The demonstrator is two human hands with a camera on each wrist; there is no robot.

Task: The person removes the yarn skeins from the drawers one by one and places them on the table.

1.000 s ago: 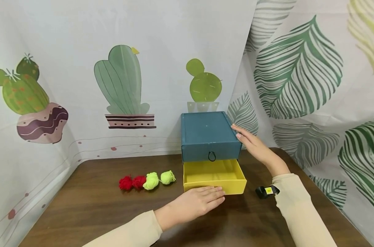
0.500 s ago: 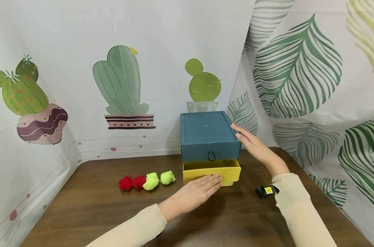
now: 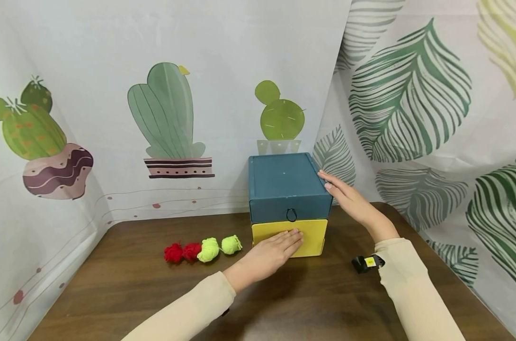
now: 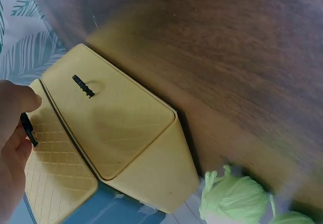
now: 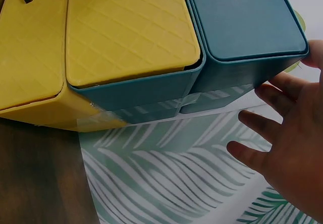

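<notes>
A stacked drawer box (image 3: 283, 175) with a blue top section stands at the back of the table. My left hand (image 3: 271, 255) lies with straight fingers against the yellow drawer front (image 3: 312, 239), which now sits about level with the blue front above. In the left wrist view, that hand's thumb and fingers are beside a black loop handle (image 4: 30, 130); another black handle (image 4: 83, 86) shows on the lower yellow section. My right hand (image 3: 352, 201) touches the upper right side of the blue section, fingers extended and spread in the right wrist view.
To the left of the box, two red yarn balls (image 3: 183, 252) and two lime-green yarn balls (image 3: 219, 247) lie in a row on the brown table (image 3: 147, 284). A printed cloth (image 3: 224, 94) hangs behind the table and along its right side.
The yellow drawer has slid back into the box, pushed by my left hand, and its inside is out of sight. My right hand has stayed at the box's side.
</notes>
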